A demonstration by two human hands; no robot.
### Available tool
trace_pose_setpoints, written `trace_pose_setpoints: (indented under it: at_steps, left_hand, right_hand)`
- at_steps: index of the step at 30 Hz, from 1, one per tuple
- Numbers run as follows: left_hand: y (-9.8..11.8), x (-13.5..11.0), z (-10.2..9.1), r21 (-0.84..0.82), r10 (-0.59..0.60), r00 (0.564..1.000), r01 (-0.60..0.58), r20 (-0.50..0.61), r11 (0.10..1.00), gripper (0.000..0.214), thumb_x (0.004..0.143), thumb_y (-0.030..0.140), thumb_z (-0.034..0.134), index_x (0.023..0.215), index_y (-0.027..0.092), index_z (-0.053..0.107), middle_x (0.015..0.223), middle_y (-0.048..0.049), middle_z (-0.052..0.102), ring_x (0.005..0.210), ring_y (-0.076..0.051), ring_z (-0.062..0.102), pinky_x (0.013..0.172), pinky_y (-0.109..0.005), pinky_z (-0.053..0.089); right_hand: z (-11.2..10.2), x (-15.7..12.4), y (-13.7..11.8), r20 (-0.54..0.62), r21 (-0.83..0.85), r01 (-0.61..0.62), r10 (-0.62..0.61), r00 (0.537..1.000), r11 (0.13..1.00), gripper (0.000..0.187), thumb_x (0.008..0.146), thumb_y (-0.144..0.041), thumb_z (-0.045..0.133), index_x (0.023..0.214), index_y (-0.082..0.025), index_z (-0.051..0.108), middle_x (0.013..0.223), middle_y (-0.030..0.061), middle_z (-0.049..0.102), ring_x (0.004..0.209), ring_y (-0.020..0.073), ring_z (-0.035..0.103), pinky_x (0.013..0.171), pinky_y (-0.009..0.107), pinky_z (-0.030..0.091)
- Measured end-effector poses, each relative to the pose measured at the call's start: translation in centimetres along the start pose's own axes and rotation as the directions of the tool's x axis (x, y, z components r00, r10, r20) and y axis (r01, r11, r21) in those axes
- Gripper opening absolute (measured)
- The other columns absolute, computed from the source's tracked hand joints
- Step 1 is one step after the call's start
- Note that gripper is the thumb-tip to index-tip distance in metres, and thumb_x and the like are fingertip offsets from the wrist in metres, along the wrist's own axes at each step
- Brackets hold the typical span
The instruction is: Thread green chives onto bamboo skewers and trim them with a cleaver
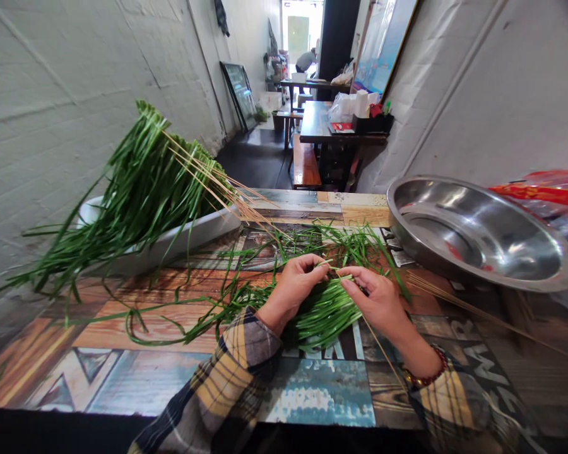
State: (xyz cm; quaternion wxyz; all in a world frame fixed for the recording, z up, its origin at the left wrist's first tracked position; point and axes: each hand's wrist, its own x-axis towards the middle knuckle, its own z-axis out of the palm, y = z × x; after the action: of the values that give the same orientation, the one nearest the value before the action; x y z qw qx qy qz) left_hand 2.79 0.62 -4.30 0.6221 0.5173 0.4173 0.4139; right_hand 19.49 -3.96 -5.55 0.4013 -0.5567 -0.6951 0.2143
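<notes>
Threading: chives (329, 318) on table (156, 378), seemingly part-done.
Left hand (303, 280): pinching stalk (326, 261).
Right hand (373, 299): pinching, likely skewer (383, 350).
Tray (208, 230): finished-looking rows (146, 170).
Loose leaves (360, 243), spare skewers (435, 288): remaining.

The far doorway (314, 30) is blown out to white, and pale light is reflected on the dark floor (260, 151). Highlights are caught by the steel basin (506, 221) and the green bundle (329, 318). Shapes are stretched towards the edges; the lower right corner is softly blurred.
</notes>
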Motion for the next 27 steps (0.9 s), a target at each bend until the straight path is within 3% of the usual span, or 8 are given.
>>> trace_pose_setpoints:
  at_steps: [3, 8, 27]
  left_hand:
    - [0.00, 0.06, 0.02, 0.004, 0.004, 1.000, -0.004, -0.026, 1.000, 0.020, 0.072, 0.033, 0.067, 0.068, 0.014, 0.062, 0.061, 0.0002, 0.060, 0.059, -0.010, 0.051, 0.059, -0.022, 0.037]
    - [0.01, -0.11, 0.20, -0.003, 0.011, 1.000, -0.011, 0.009, 1.000, 0.019, 0.070, 0.032, 0.069, 0.067, 0.014, 0.063, 0.065, -0.0005, 0.062, 0.061, -0.010, 0.050, 0.061, -0.022, 0.037]
    - [-0.18, -0.08, 0.15, -0.121, -0.013, 1.000, 0.016, 0.022, 0.992, 0.016, 0.065, 0.027, 0.075, 0.069, 0.014, 0.067, 0.066, -0.0008, 0.064, 0.062, -0.011, 0.053, 0.061, -0.022, 0.039]
  right_hand:
    - [0.02, -0.05, -0.13, -0.004, 0.033, 0.014, -0.014, 1.000, 0.999, 0.024, 0.086, -0.032, 0.053, 0.096, -0.018, 0.071, 0.076, 0.0029, 0.072, 0.061, 0.0140, 0.063, 0.058, 0.024, 0.048]
    - [0.08, 0.06, -0.24, -0.024, 0.081, 0.041, -0.039, 0.999, 0.996, 0.023, 0.085, -0.029, 0.054, 0.097, -0.020, 0.072, 0.091, 0.0050, 0.075, 0.074, 0.0178, 0.069, 0.071, 0.029, 0.054]
    - [0.06, 0.07, -0.53, -0.035, 0.079, 0.048, -0.045, 0.998, 0.996, 0.024, 0.085, -0.024, 0.053, 0.099, -0.023, 0.072, 0.093, 0.0028, 0.075, 0.079, 0.0186, 0.071, 0.078, 0.031, 0.056]
